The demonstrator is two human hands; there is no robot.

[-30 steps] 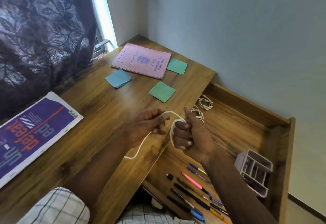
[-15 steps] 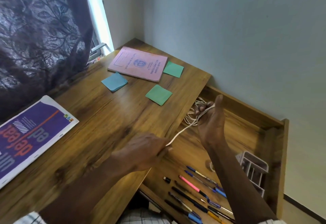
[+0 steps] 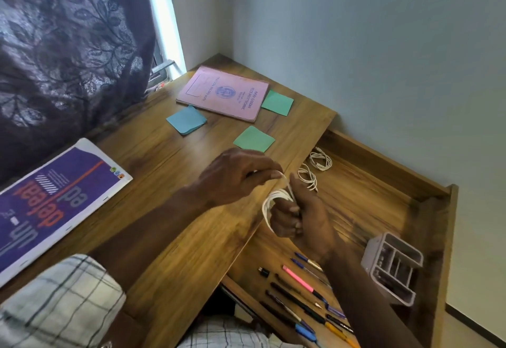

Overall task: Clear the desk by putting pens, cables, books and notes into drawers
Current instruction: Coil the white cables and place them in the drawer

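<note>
I have the white cable (image 3: 267,206) wound in a small coil around the fingers of my right hand (image 3: 301,219). That hand's grip is curled on the loops so they cannot spring apart. My left hand (image 3: 238,176) hangs just beside it, its grip pinching the free end of the same cable between thumb and fingertips. It holds the end up and slightly taut, I think so that the last turn lies against the others.

Both hands work over the edge where the tabletop (image 3: 164,161) meets the open drawer (image 3: 377,205). I judge that is deliberate: once the tail is tucked in, the coil only has to go down and forward.

Two other coiled cables (image 3: 308,180) lie near each other at the far end of the drawer, so that looks like the place for this one. The pens (image 3: 298,279) lie in a row at the near end, well apart from the cables. A small grey organiser (image 3: 391,271) sits near the drawer's right wall.

The pink book (image 3: 223,93) is on the tabletop with two green notes (image 3: 254,138) and a blue note (image 3: 186,120) close around it. A purple-covered book (image 3: 54,197) lies near my left arm. I take all of these to be waiting their turn.

My worry is the moment the coil slides off my fingers. A loose tail would let it open up in the drawer.
</note>
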